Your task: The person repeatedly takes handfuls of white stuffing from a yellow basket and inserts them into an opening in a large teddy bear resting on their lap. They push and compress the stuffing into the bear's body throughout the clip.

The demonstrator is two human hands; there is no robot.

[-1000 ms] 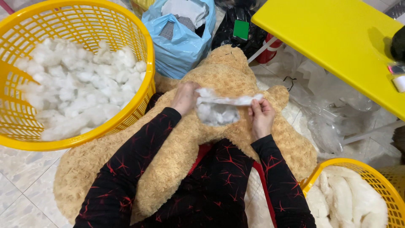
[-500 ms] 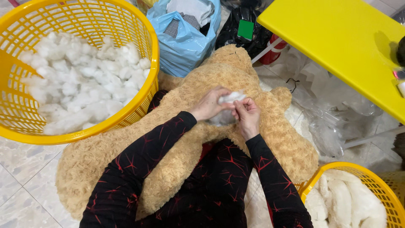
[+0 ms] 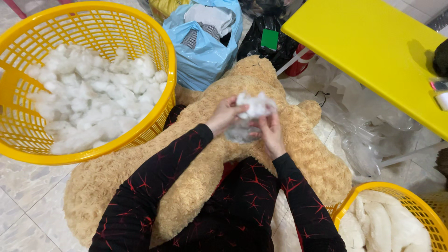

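At the far left a big yellow basket [image 3: 165, 56] stands on the tiled floor [image 3: 23, 186], filled with loose white stuffing [image 3: 93, 93]. Its rim touches the tan plush bear [image 3: 289, 154] that lies across the person's lap.

In the middle, both hands meet over an opening in the bear. The left hand [image 3: 225, 114] has its grip closed on a wad of white filling [image 3: 254, 105], pinching it from the side. The right hand [image 3: 269, 133] grips the same wad from below, fingers curled up around it, with thin clear plastic film [image 3: 240, 133] bunched beneath. The wad sits just above the bear's opening, touching both hands.

As a judgement: the wad is fluffy and only pinched, so bits could tear off and drop on the bear's fur or the floor. The slippery film beneath could slide out of the fingers, or get pushed into the opening with the filling.

Behind the bear is a light blue plastic bag [image 3: 205, 51], open at the top, with white and checked cloth inside. Right of it a black bag [image 3: 273, 42] bears a small green square label [image 3: 269, 39]. Farther right is a yellow tabletop [image 3: 373, 51], with crumpled clear plastic bags [image 3: 368, 126] below it. At the lower right a second yellow basket [image 3: 410, 196] holds white fleece.
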